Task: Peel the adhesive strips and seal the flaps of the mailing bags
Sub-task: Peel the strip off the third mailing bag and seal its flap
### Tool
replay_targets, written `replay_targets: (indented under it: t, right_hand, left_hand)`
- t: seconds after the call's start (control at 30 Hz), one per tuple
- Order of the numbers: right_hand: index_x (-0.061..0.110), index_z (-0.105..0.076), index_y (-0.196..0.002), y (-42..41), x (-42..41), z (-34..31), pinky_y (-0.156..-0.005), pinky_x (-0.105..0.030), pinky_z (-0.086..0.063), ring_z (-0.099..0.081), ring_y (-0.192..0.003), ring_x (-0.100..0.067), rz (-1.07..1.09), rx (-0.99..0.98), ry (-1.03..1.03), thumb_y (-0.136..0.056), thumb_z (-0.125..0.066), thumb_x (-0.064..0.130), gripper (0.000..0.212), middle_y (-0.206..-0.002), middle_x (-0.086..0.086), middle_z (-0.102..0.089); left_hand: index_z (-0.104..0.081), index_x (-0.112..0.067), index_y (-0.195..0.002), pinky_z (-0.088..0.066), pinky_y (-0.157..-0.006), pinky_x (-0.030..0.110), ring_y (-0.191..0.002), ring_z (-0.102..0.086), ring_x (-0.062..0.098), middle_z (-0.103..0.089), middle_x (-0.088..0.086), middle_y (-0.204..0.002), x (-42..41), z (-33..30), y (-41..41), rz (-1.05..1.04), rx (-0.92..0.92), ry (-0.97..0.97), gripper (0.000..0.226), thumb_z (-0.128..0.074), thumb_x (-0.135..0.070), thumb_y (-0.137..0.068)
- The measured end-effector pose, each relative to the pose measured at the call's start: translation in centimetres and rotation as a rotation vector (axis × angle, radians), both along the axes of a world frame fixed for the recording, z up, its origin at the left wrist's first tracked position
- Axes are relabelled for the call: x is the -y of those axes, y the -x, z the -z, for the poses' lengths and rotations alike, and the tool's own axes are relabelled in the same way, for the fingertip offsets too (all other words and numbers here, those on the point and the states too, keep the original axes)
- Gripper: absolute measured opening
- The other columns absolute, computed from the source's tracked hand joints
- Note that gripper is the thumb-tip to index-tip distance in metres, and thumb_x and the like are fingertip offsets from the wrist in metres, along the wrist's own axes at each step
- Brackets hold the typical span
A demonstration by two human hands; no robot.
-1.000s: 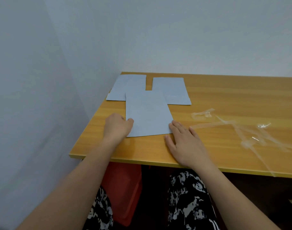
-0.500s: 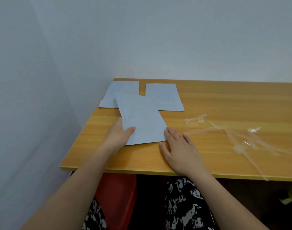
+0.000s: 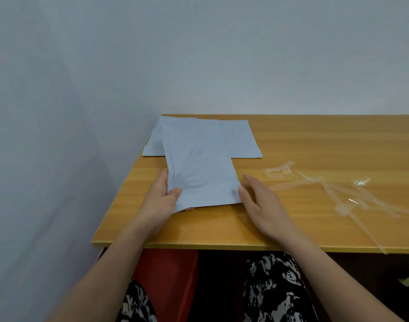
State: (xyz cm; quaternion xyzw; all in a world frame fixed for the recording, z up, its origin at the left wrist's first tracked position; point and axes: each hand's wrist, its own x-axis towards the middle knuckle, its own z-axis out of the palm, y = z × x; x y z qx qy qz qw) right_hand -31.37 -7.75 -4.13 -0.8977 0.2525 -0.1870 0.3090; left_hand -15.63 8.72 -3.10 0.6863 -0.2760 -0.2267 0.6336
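Left grip (image 3: 162, 201): the hand grasps the near left corner of the front bag (image 3: 198, 163), thumb on top of the sheet and fingers beneath it, so that this corner is lifted slightly off the table (image 3: 315, 145). Right grip (image 3: 261, 201): released; the hand lies with straight, relaxed fingers just beside the bag's near right corner, the fingertips at or touching its edge, though the hand is blurred and contact cannot be told for certain.

Bags, three in all, pale blue-grey and flat. The front bag lies lengthwise away from the person, near the table's left edge, with a crease line across its near end. Its far end overlaps the two other bags, which lie side by side at the far left corner of the table against the wall (image 3: 222, 66): the left bag (image 3: 155, 142) and the right bag (image 3: 241, 140). Each of these two shows a small folded tab at its outer near corner.

Strips (image 3: 333, 189): several clear peeled strips lie tangled on the table to the right of the hands, well apart from the bags; their number cannot be counted, since they cross and overlap. One strip trails to the table's near edge at the right.

Below the table edge: patterned black-and-white clothing (image 3: 275, 282) on the person's legs and a red object (image 3: 166, 270) between them.
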Motion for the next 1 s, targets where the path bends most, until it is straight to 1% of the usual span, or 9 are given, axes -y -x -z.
replay_targets:
  t: [0.07, 0.17, 0.33, 0.5, 0.6, 0.73, 0.8, 0.9, 1.0]
  right_hand:
    - [0.024, -0.034, -0.146, -0.9, 0.2, -0.5, -0.102, -0.028, -0.039, -0.048, -0.128, -0.013, -0.026, 0.150, -0.170, -0.099, -0.041, 0.040, 0.050, -0.140, 0.012, -0.047]
    - [0.035, -0.039, -0.141, -2.6, 0.4, -0.7, -0.102, -0.032, -0.044, -0.049, -0.125, -0.009, -0.030, 0.262, -0.341, -0.095, -0.055, 0.032, 0.049, -0.138, 0.016, -0.048]
    - [0.028, -0.068, -0.114, -3.3, 1.2, -0.2, -0.076, -0.007, -0.046, -0.058, -0.101, -0.001, 0.104, 0.312, -0.363, -0.094, -0.054, 0.007, 0.032, -0.121, 0.012, -0.061]
    - [0.020, -0.071, -0.109, -3.4, 2.1, -0.5, -0.050, -0.005, -0.036, -0.051, -0.053, 0.013, 0.172, 0.398, -0.311, -0.095, -0.040, -0.005, 0.043, -0.085, 0.008, -0.064]
    - [0.017, -0.071, -0.112, -3.3, 3.4, -0.9, -0.049, -0.005, -0.035, -0.043, -0.050, 0.006, 0.204, 0.412, -0.243, -0.089, -0.035, -0.012, 0.051, -0.069, 0.018, -0.049]
    - [0.018, -0.070, -0.110, -3.5, 6.1, -2.5, -0.041, -0.010, -0.029, -0.040, -0.038, -0.002, 0.291, 0.481, -0.226, -0.082, -0.034, -0.016, 0.057, -0.059, 0.009, -0.051]
    - [0.018, -0.071, -0.111, -3.5, 8.1, -3.9, -0.039, -0.012, -0.027, -0.039, -0.038, -0.005, 0.353, 0.506, -0.167, -0.077, -0.033, -0.016, 0.061, -0.059, 0.006, -0.052]
    - [0.019, -0.069, -0.115, -3.7, 11.8, -5.5, -0.042, -0.011, -0.030, -0.040, -0.047, -0.005, 0.440, 0.488, -0.143, -0.074, -0.031, -0.014, 0.065, -0.080, -0.001, -0.062]
    - [0.017, -0.066, -0.119, -3.9, 14.8, -6.3, -0.043, -0.010, -0.031, -0.042, -0.056, -0.004, 0.495, 0.425, -0.146, -0.076, -0.031, -0.015, 0.065, -0.103, -0.009, -0.062]
  left_hand:
    - [-0.049, -0.039, -0.114, -0.048, -0.093, 0.028, -0.110, -0.059, 0.005, -0.061, -0.014, -0.120, 0.1, -0.1, -0.1, 0.034, -0.019, 0.007, 0.041, -0.044, -0.002, -0.097]
    - [-0.049, -0.039, -0.115, -0.048, -0.094, 0.031, -0.108, -0.062, 0.006, -0.064, -0.012, -0.117, 0.3, -0.3, -0.1, 0.061, -0.056, 0.024, 0.043, -0.046, 0.000, -0.096]
    - [-0.044, -0.028, -0.126, -0.056, -0.079, 0.037, -0.094, -0.070, 0.021, -0.074, 0.004, -0.102, -0.1, -0.6, -0.5, 0.128, -0.125, -0.063, 0.047, -0.061, -0.005, -0.089]
    - [-0.045, -0.025, -0.125, -0.058, -0.078, 0.032, -0.086, -0.072, 0.029, -0.074, 0.008, -0.100, 1.4, -0.7, -0.3, 0.084, -0.145, -0.038, 0.041, -0.045, 0.004, -0.096]
    - [-0.050, -0.019, -0.121, -0.059, -0.074, 0.033, -0.084, -0.072, 0.032, -0.073, 0.011, -0.100, 2.8, -0.9, -0.1, 0.018, -0.229, 0.050, 0.041, -0.038, 0.010, -0.094]
    - [-0.058, -0.019, -0.109, -0.055, -0.067, 0.022, -0.080, -0.070, 0.009, -0.073, -0.001, -0.092, 5.6, -0.9, 0.6, -0.172, 0.074, 0.010, 0.041, -0.039, 0.010, -0.087]
    - [-0.060, -0.019, -0.107, -0.053, -0.077, 0.019, -0.088, -0.066, 0.005, -0.069, -0.004, -0.101, 7.1, -0.6, 0.5, -0.260, 0.354, -0.036, 0.037, -0.040, 0.006, -0.088]
    - [-0.061, -0.017, -0.116, -0.045, -0.096, 0.027, -0.108, -0.057, 0.009, -0.065, -0.003, -0.115, 9.6, 0.3, 0.0, -0.184, 0.781, -0.185, 0.033, -0.041, -0.013, -0.090]
    - [-0.058, -0.021, -0.123, -0.029, -0.111, 0.032, -0.130, -0.042, 0.009, -0.052, -0.005, -0.137, 12.4, 0.7, -0.3, -0.099, 1.012, -0.327, 0.034, -0.038, -0.028, -0.096]
